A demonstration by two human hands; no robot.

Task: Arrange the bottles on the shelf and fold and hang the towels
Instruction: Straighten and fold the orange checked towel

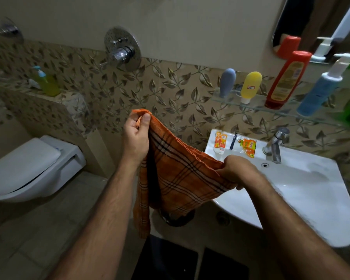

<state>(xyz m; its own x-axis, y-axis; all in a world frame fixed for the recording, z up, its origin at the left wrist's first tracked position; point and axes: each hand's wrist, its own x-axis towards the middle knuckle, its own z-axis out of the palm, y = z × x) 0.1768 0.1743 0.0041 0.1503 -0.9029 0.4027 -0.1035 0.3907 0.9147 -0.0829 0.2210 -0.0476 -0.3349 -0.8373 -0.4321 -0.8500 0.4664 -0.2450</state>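
Both grips on orange towel (178,174)

orange sachet (248,147) on sink rim, seemingly "Golo"

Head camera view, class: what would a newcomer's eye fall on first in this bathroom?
The orange plaid cloth towel stands out at centre, stretched between the two hands: the left hand pinches a top corner, the right hand grips the other end over the white ceramic sink. Next come the coloured plastic bottles, notably the red one, on the glass shelf at upper right.
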